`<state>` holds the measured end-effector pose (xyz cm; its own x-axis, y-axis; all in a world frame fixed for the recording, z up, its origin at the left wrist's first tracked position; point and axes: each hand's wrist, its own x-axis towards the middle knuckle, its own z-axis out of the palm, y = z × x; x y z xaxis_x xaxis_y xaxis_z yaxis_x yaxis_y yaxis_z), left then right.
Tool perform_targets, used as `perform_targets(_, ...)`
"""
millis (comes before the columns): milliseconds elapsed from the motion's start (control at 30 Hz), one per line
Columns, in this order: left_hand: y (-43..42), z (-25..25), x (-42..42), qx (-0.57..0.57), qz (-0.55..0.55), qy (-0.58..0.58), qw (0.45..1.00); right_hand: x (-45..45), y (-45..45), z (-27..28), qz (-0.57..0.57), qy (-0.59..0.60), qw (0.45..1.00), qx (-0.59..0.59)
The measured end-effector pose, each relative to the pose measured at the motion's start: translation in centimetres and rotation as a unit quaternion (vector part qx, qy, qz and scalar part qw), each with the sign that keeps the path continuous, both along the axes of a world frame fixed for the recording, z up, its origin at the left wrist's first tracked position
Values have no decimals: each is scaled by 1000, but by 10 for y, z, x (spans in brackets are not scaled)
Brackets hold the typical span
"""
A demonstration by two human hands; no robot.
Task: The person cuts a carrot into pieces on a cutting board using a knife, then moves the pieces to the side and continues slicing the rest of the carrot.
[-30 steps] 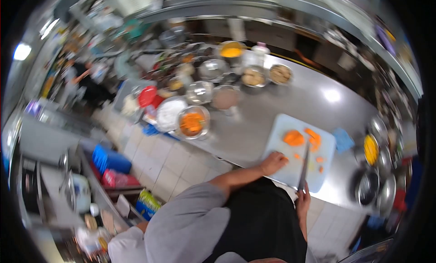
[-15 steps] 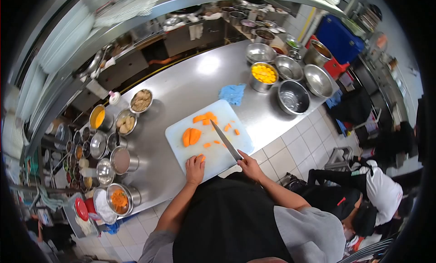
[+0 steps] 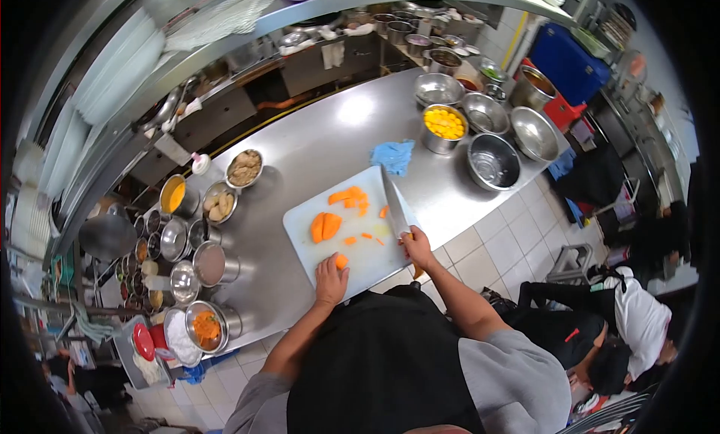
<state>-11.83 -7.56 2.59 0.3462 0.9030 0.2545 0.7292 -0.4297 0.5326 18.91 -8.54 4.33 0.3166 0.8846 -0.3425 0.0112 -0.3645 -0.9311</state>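
So both bare forearms [image 3: 466,303] are angled forward and out. Left hand [image 3: 330,282] is palm-down, fingers kinda bent. Right hand [image 3: 417,249] is a bit farther out, curled into a grip.

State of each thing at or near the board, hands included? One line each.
Long steel-bladed knife: held, blade over board; contact unclear
Right hand: closed on knife handle
Left hand: fingers at small orange chunk; firmness of grip unclear
White rectangular cutting board: flat on shiny steel table
Orange food pieces: cut, mixed sizes, on board
Blue cloth: crumpled
Round steel pot: uncovered, holding yellow rounds
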Motion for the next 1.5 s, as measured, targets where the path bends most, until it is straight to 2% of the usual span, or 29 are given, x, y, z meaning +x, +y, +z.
perform_targets(200,-3,3,3,-11,-9,-11,1000,3,1,-12,-17,34,999,23)
perform_targets(300,-3,2,6,13,-13,-30,999,7,1,-12,3,-5,1000,10)
perform_targets(400,-3,-3,9,41,-3,-37,998,14,2,-26,-2,53,998,19)
perform_targets(433,-3,-11,11,16,-6,-47,999,15,2,-26,-7,43,999,7)
perform_targets(500,3,-20,13,1,-5,-65,998,24,8,-58,-46,117,992,30)
perform_targets(533,3,-19,13,8,-6,-72,997,33,11,-76,-17,128,991,47)
perform_targets(600,3,-29,16,64,5,-31,997,31,10,-59,-1,63,998,8)
perform_targets(667,2,-21,18,31,7,-22,999,30,11,-54,18,-47,997,54)
perform_targets(833,0,-16,18,12,13,-16,1000,15,9,-16,46,-67,995,49)
perform_targets(1033,-2,-11,18,-15,7,12,1000,18,10,-22,51,-76,995,49)
perform_targets(1200,-4,-12,21,26,25,4,999,27,13,-38,51,-85,993,57)
perform_targets(1500,-3,-14,22,13,27,-2,1000,31,12,-43,51,-77,993,69)
